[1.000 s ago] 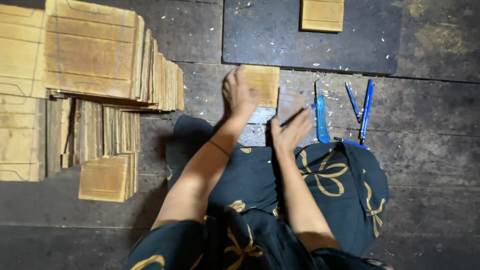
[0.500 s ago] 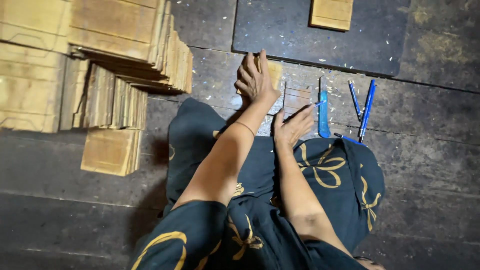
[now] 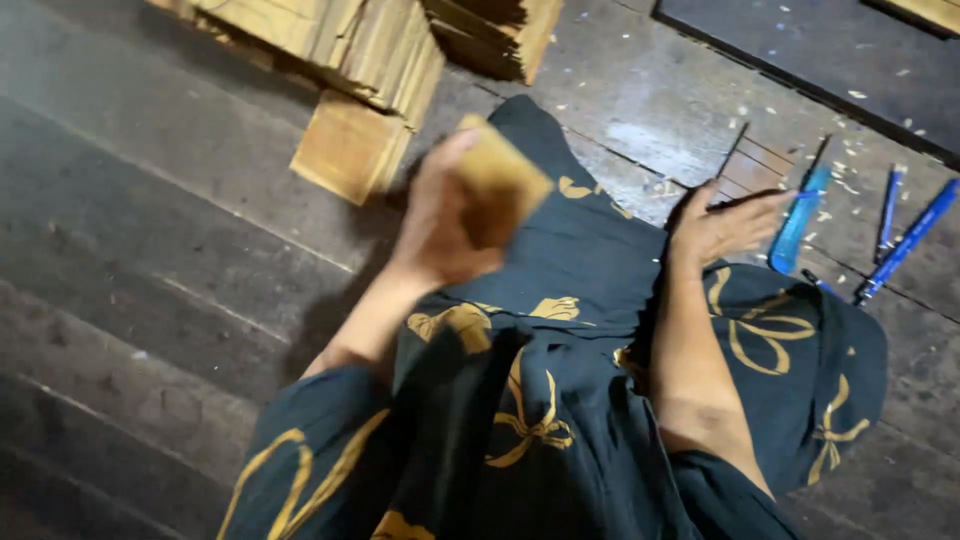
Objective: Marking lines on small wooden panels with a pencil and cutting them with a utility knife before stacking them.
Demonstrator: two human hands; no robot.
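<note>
Wooden tile (image 3: 500, 185) gripped in raised left hand (image 3: 450, 215)

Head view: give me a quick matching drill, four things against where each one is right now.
Things:
1. wooden tile
2. light blue cutter
3. stacks of wooden tiles
4. right hand

Places:
A. piled on the floor at the top of the view
B. held up in the left hand
C. lying on the floor just past the right fingertips
D. resting at the edge of the dark patterned cloth, open, holding nothing

Pairs: 1-B, 2-C, 3-A, 4-D
</note>
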